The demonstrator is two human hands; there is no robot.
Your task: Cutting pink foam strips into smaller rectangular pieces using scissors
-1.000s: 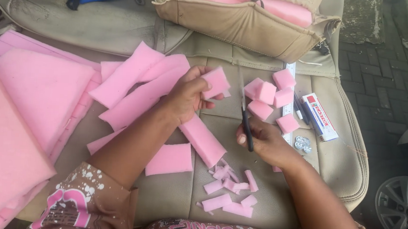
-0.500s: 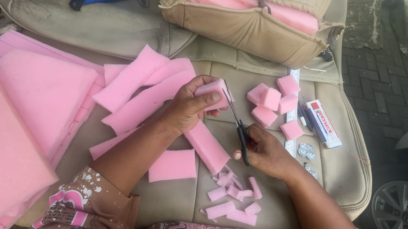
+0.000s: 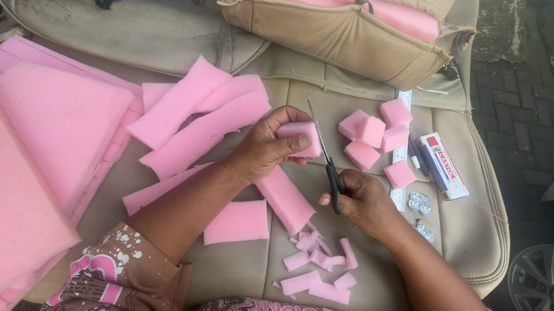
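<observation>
My left hand (image 3: 266,147) grips a small pink foam block (image 3: 300,137) over a beige car seat cushion (image 3: 346,284). My right hand (image 3: 363,202) holds black-handled scissors (image 3: 326,159), blades pointing up and touching the block's right side. Below the hands lie several small pink foam offcuts (image 3: 316,266). A longer foam strip (image 3: 284,200) lies under my left wrist.
Several cut foam cubes (image 3: 374,137) sit right of the scissors beside a white ruler (image 3: 399,159), a small box (image 3: 444,167) and foil-wrapped bits (image 3: 419,202). Long foam strips (image 3: 196,121) and big foam sheets (image 3: 36,158) fill the left. A foam-stuffed beige cover (image 3: 350,37) lies behind.
My left hand has drawn the foam block slightly down and toward me. My right hand has brought the scissors left, from apart to against the block.
</observation>
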